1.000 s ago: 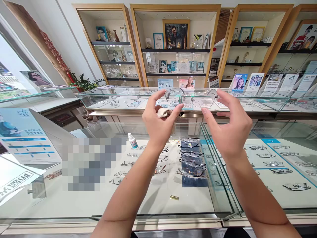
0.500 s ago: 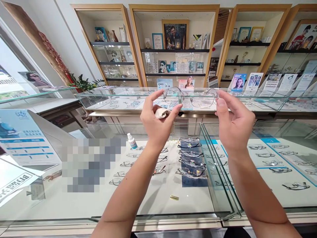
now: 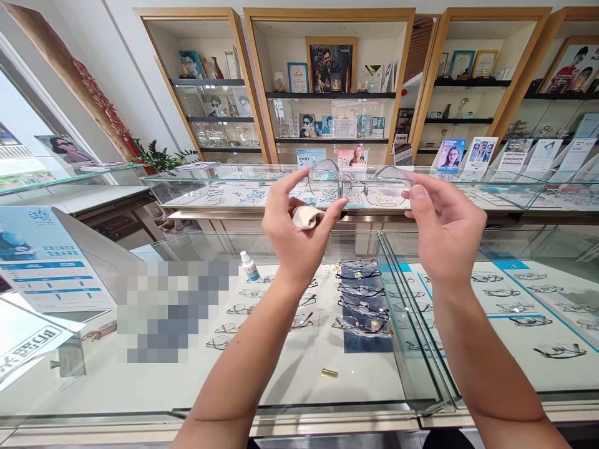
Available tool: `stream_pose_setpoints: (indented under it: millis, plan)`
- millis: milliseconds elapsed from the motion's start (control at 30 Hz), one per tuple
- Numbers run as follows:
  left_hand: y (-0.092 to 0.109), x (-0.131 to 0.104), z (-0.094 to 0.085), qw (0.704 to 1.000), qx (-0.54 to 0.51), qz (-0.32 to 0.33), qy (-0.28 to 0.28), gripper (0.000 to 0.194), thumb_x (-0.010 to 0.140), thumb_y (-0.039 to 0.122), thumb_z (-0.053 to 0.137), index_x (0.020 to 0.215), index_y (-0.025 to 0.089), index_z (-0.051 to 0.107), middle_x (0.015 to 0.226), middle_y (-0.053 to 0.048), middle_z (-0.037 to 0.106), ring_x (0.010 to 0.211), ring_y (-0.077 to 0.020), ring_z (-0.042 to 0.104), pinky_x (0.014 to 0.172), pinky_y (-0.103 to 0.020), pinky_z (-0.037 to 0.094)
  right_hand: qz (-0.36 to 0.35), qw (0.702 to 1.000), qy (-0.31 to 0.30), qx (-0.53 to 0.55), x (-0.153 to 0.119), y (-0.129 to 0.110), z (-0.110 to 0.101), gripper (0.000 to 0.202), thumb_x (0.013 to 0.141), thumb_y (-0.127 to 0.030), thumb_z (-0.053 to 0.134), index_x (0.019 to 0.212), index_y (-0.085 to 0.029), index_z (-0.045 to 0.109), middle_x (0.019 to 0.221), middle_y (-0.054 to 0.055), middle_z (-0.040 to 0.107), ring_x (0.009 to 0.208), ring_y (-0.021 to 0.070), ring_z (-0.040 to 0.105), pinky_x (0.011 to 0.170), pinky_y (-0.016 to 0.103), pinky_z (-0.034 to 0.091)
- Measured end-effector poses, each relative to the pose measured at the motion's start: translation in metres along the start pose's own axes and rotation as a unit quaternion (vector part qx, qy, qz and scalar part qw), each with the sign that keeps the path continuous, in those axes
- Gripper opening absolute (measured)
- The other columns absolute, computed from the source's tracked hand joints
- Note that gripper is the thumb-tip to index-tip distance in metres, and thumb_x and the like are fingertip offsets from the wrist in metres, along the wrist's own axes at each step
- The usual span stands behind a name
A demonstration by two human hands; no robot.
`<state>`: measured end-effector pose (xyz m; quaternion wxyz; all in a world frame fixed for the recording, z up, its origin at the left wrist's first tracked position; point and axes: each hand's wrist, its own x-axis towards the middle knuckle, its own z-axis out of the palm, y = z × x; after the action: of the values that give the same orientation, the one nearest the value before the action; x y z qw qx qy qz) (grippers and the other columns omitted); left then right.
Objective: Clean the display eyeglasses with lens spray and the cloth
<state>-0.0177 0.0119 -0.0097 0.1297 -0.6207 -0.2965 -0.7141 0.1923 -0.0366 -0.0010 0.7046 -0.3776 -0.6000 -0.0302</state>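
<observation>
Pinching eyeglasses (image 3: pixel 327 177): left hand (image 3: pixel 299 236) with cloth (image 3: pixel 306 217), right hand (image 3: pixel 452 236) opposite; bottle (image 3: pixel 250 268), display case (image 3: pixel 210 386) below.

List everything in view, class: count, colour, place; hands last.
Glasses: one pair, grey, raised at centre
Cloth: one, cream, in the left hand
Bottle: one, white and blue, left of centre
Small piece: one, gold, front
Display spectacles: many, mostly dark, in rows
Glass showcases: several, pale, front and middle
Sign: one, white-blue, left
Leaflets: several, mixed colours, right rear
Plant: one, green, left rear
Cabinets: four, wood-brown, along the back
Left hand: one, bare, glasses' left end
Right hand: one, bare, glasses' right end
</observation>
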Motion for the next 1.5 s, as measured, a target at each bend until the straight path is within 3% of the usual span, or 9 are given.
stream_pose_setpoints:
  millis: [233, 467, 767, 967, 1200, 1500]
  plan:
    - [-0.003, 0.001, 0.001, 1.000, -0.007, 0.020, 0.005, 0.062, 0.093, 0.056, 0.086, 0.144, 0.028, 0.063, 0.139, -0.009, 0.068, 0.088, -0.0159, 0.070, 0.071, -0.031, 0.056, 0.014, 0.994, -0.021, 0.106, 0.004, 0.001, -0.001, 0.033, 0.105, -0.055, 0.068, 0.124, -0.031, 0.081, 0.122, 0.007, 0.082, 0.112, 0.0276, 0.080, 0.093, 0.047, 0.069]
    - [-0.002, 0.001, 0.000, 0.998, -0.053, -0.008, -0.015, 0.064, 0.091, 0.057, 0.088, 0.144, 0.030, 0.064, 0.139, -0.009, 0.067, 0.088, -0.0159, 0.071, 0.072, -0.032, 0.058, 0.044, 0.985, -0.058, 0.155, 0.006, 0.000, -0.003, 0.032, 0.104, -0.058, 0.068, 0.121, -0.033, 0.080, 0.119, 0.005, 0.083, 0.107, 0.0268, 0.082, 0.085, 0.043, 0.069]
    - [0.002, 0.003, 0.001, 0.997, -0.063, -0.027, -0.020, 0.063, 0.089, 0.059, 0.089, 0.139, 0.027, 0.067, 0.140, -0.009, 0.069, 0.094, -0.0188, 0.074, 0.070, -0.030, 0.059, 0.077, 0.976, -0.072, 0.192, 0.007, -0.002, -0.003, 0.031, 0.103, -0.056, 0.069, 0.118, -0.031, 0.081, 0.115, 0.005, 0.082, 0.107, 0.0267, 0.080, 0.088, 0.045, 0.069]
    - [-0.002, 0.003, 0.002, 0.996, -0.085, -0.033, -0.017, 0.071, 0.087, 0.060, 0.090, 0.147, 0.029, 0.065, 0.145, -0.013, 0.068, 0.124, -0.0306, 0.072, 0.080, -0.036, 0.065, 0.098, 0.971, -0.076, 0.203, 0.008, -0.002, -0.003, 0.030, 0.102, -0.054, 0.071, 0.116, -0.031, 0.081, 0.116, 0.005, 0.082, 0.107, 0.0266, 0.079, 0.091, 0.047, 0.069]
    - [-0.011, 0.004, 0.002, 0.982, -0.152, -0.096, -0.051, 0.074, 0.081, 0.065, 0.093, 0.144, 0.034, 0.069, 0.144, -0.010, 0.071, 0.108, -0.0279, 0.077, 0.087, -0.043, 0.067, 0.114, 0.966, -0.089, 0.213, 0.009, -0.003, -0.003, 0.030, 0.100, -0.056, 0.072, 0.116, -0.032, 0.082, 0.117, 0.005, 0.081, 0.103, 0.0247, 0.079, 0.091, 0.046, 0.068]
    - [-0.004, 0.007, 0.002, 0.977, -0.173, -0.097, -0.073, 0.067, 0.085, 0.060, 0.092, 0.140, 0.032, 0.066, 0.143, -0.010, 0.072, 0.135, -0.0326, 0.069, 0.106, -0.047, 0.063, 0.127, 0.962, -0.085, 0.228, 0.010, -0.004, -0.003, 0.030, 0.098, -0.054, 0.074, 0.115, -0.030, 0.082, 0.115, 0.005, 0.082, 0.098, 0.0237, 0.078, 0.088, 0.044, 0.066]
